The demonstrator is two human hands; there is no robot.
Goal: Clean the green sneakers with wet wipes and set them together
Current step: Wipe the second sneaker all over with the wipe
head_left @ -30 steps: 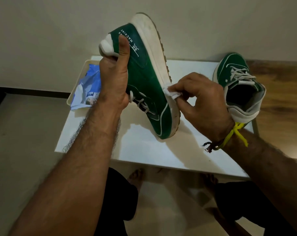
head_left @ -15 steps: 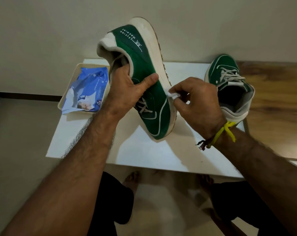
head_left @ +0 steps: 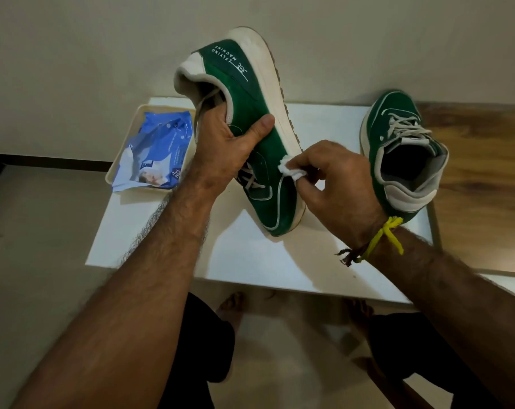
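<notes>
Now wiping shoe one's sole edge | left hand point(head_left: 221, 140) grips shoe point(head_left: 259, 137) | right hand point(head_left: 336, 178) pinches wipe point(head_left: 288, 169) | next: likely wipe toward toe

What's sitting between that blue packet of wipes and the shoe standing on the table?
In the head view, the held sneaker fills that gap, gripped by the left hand while the right hand presses a wipe against it.

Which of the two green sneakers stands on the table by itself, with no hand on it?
The green sneaker with grey laces at the right of the white table. The other green sneaker is held by the left hand.
</notes>
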